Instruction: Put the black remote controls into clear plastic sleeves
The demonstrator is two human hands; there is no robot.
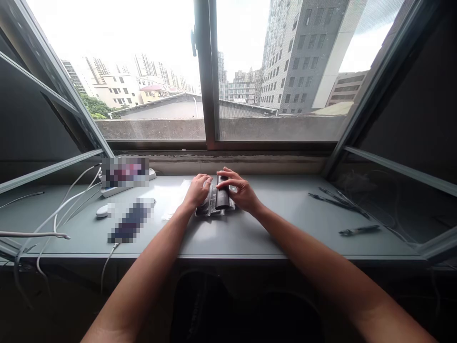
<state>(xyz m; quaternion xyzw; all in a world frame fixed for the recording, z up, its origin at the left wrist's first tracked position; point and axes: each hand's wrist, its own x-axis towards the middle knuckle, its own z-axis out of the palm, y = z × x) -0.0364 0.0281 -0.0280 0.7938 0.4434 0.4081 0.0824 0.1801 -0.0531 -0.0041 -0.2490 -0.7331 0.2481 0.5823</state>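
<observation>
My right hand (240,190) grips a dark, smooth oblong object (223,196) between thumb and fingers, its forefinger laid across the upper part. Its exact kind does not show. Beneath and beside it lie several clear plastic packets (214,209) with dark contents that I cannot make out. At their left side is my left hand (198,190), fingers bent together over the packets' upper edge. What those fingers hold, if anything, is hidden. Both hands are close together near the back of the grey desk (271,238).
White paper or film (174,200) lies left of my left hand. Further left are a power strip (128,186), a white mouse-like object (102,211), a blurred-out device (131,221) and loose white cables (59,214). Pens (359,230) and black cables (339,202) lie right. A window rises behind.
</observation>
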